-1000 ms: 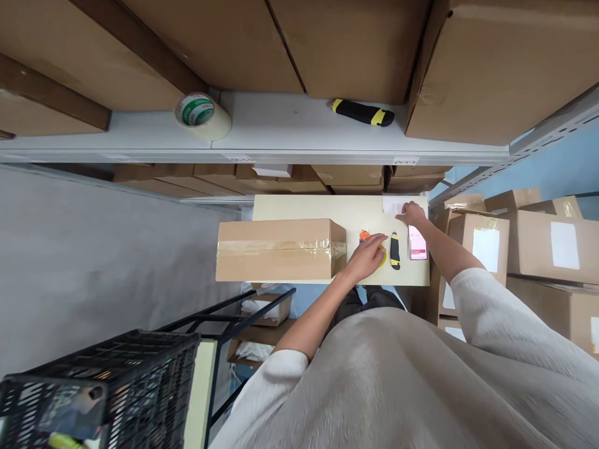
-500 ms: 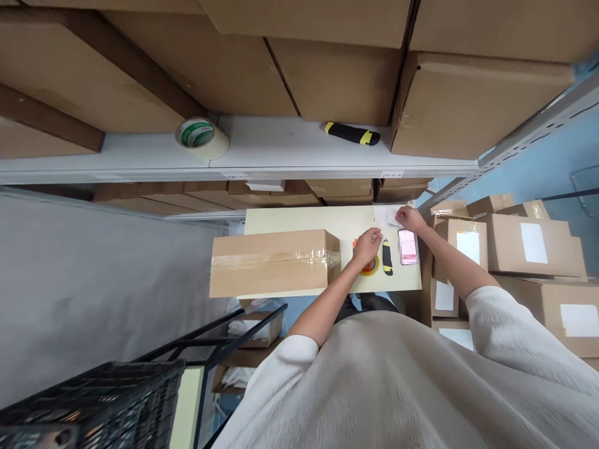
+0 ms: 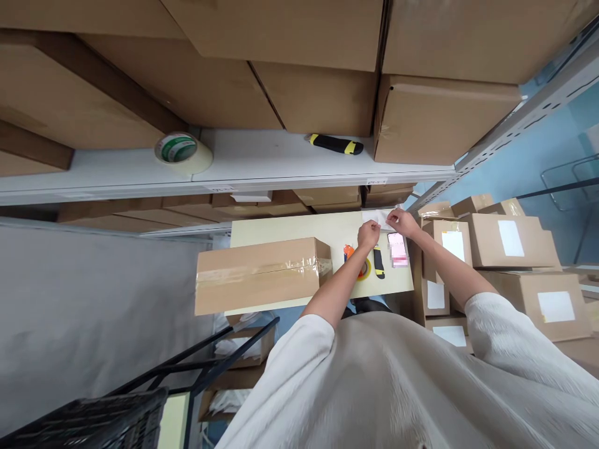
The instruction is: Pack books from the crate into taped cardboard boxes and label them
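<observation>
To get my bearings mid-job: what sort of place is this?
Probably a storeroom with a packing spot: cartons line the shelf, labelled boxes are stacked at right, and a taped box lies on the table.

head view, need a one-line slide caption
Left hand and right hand at white paper on a cream tabletop, with a smartphone, utility knife and taped cardboard box nearby.

A packing stockroom, judging by the shelving (image 3: pixel 262 149) and stacked cartons (image 3: pixel 484 243) (several white-labelled).
</observation>
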Available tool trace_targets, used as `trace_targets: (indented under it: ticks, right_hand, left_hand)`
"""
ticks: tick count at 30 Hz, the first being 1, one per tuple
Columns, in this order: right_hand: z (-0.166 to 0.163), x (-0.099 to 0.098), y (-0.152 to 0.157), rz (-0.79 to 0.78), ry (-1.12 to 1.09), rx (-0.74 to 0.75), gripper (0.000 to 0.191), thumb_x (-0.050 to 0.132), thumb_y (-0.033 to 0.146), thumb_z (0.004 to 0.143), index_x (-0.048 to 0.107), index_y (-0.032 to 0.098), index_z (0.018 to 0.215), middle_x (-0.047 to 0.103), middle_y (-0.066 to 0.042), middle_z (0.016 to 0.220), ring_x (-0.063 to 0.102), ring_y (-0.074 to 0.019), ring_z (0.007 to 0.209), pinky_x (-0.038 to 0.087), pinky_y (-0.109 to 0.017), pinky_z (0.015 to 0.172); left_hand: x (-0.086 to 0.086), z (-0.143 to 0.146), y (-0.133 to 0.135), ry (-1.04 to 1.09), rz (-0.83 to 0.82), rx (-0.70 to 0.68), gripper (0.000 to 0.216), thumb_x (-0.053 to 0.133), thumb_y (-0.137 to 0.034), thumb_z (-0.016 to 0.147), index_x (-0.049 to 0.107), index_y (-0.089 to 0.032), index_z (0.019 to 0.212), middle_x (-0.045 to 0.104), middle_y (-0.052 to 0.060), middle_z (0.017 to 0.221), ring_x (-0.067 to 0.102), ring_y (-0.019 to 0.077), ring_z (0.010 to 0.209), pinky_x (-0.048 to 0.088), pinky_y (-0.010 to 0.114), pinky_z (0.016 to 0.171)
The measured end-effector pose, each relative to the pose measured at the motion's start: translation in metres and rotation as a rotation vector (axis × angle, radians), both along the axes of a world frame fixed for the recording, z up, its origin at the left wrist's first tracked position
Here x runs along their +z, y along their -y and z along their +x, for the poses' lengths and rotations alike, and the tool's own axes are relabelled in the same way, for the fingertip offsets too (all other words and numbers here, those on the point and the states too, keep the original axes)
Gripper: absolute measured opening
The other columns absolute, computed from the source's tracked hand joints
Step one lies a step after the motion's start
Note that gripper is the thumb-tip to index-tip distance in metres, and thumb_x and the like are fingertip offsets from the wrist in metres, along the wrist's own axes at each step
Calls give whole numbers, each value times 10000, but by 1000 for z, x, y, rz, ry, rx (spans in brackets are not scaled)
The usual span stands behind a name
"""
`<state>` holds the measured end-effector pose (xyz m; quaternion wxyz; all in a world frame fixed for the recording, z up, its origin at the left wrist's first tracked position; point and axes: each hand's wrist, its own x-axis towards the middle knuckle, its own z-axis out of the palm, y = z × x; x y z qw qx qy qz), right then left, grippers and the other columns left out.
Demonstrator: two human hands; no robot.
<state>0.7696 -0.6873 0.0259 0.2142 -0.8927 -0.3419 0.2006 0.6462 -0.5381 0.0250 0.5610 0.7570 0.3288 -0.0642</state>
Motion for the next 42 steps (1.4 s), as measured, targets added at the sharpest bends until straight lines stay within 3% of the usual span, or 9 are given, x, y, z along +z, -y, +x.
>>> trace_targets:
  ticks: [5,12,19,27,34,42]
  right_hand:
    - [10,-5,4,-121,77,26,186,613,277,1005,774,194,1046,763,-119,1084,680,-276,1024,505,-358,919]
    - [16,-12,4,-263,168,-15,270,538,267,1064,775,161,1140,755,-183,1228,641,-337,1153,452,-418,975]
    - [15,-11,4,-384,233,-75,362,444,218,1072,757,135,1234,722,-227,1306,618,-355,1205,431,-435,976]
    - [8,-15,8,-454,224,-68,360,436,216,1072,750,139,1231,708,-242,1295,612,-357,1204,429,-462,1008]
    - [1,-24,16,-475,175,-108,348,445,181,1055,755,139,1208,718,-243,1281,652,-356,1194,457,-472,1028]
    - [-10,-30,13,-467,138,-124,383,493,206,1027,726,108,1315,691,-278,1367,629,-402,1298,475,-536,1085]
  left_hand:
    - [4,-9,-7,-46,16,45,177,619,-132,957,738,-234,876,834,51,1077,755,216,1029,557,317,958]
    - [22,-20,-27,-7,73,190,137,596,-177,971,692,-249,904,810,37,1057,731,221,1046,540,330,955]
    - [53,-35,-37,175,133,258,175,573,-171,984,607,-258,836,747,16,927,681,206,872,506,319,845]
    - [91,-49,-47,386,216,327,162,604,-135,940,590,-250,826,682,-11,865,634,178,837,485,292,821]
    - [104,-57,-63,467,241,320,153,601,-139,945,591,-246,835,645,-12,845,602,168,798,474,281,782]
    - [106,-69,-53,451,206,212,146,602,-164,969,597,-249,851,669,-2,852,624,178,808,481,293,788]
